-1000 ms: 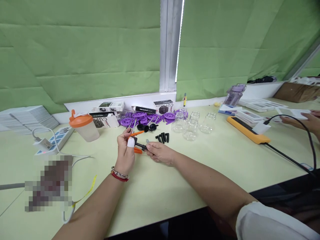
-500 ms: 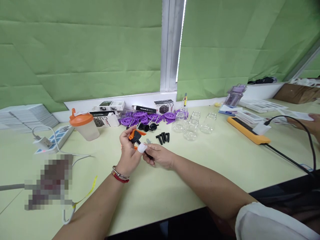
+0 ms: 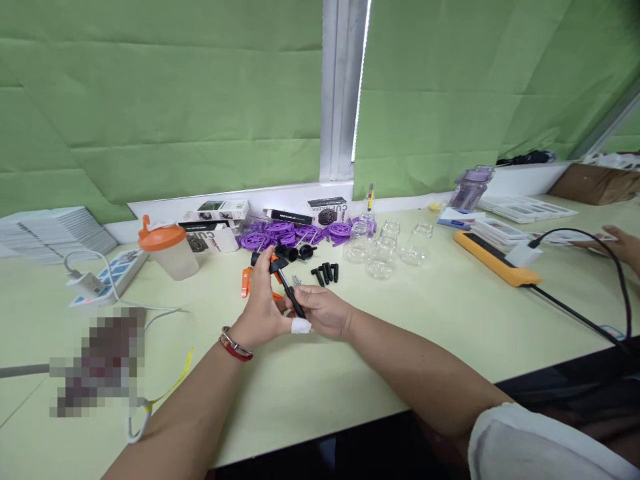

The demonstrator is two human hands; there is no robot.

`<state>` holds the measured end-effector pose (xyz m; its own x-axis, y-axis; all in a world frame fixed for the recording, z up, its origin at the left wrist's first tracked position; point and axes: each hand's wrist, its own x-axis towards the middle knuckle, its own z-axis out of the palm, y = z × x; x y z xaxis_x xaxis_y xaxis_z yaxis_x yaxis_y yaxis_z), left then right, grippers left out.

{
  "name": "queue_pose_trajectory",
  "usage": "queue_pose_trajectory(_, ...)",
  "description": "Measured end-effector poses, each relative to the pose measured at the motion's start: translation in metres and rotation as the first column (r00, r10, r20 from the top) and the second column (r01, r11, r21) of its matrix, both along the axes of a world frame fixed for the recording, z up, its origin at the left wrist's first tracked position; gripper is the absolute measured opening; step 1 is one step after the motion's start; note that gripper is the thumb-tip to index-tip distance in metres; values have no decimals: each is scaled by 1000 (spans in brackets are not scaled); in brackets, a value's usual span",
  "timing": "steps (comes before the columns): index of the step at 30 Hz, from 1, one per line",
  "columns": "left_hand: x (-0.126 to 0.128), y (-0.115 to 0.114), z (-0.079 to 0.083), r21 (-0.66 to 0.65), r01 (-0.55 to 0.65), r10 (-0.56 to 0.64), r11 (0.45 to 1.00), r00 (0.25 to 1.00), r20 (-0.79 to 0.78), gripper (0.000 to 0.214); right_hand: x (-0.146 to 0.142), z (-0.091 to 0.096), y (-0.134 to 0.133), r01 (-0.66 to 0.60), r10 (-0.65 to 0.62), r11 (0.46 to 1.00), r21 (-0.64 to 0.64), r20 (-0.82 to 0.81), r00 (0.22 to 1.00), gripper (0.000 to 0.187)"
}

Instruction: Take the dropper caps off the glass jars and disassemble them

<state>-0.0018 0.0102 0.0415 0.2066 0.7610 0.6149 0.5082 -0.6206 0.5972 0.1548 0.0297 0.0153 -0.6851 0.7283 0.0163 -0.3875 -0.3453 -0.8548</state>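
Both my hands meet over the pale green table (image 3: 350, 373). My left hand (image 3: 263, 307), with a white-taped thumb tip and a red and silver bracelet on the wrist, is closed on an orange and black tool (image 3: 274, 265). Its black rod (image 3: 291, 298) slants down to my right hand (image 3: 323, 312), whose fingers pinch the rod's lower end. Just behind my hands lie several short black pegs (image 3: 325, 273) and a few small metal pins (image 3: 297, 281).
Purple plastic wheels (image 3: 300, 235) and product boxes (image 3: 215, 227) line the window sill side. An orange-lidded shaker cup (image 3: 167, 250) and a power strip (image 3: 107, 277) stand left; clear glass jars (image 3: 385, 250) right of centre. Another person's hand (image 3: 617, 241) rests far right near an orange device (image 3: 495, 257) with a black cable.
My left hand has turned the orange and black tool over and dropped toward the table, the taped thumb swinging down to meet my right hand. The other person's hand has drawn back rightward.
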Motion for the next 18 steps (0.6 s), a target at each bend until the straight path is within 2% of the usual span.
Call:
queue_pose_trajectory(6,0,3,-6,26,-3,7,1000,990,-144,146,0,3,0,6,-8,998,-55,-29,1000,34)
queue_pose_trajectory(11,1,2,-5,57,-44,55,997,974,-220,138,0,3,1,-32,29,995,-97,-32,999,34)
queue_pose_trajectory(18,2,1,-2,92,-78,99,993,963,-251,126,-1,1,2,-60,54,988,-145,-44,998,34)
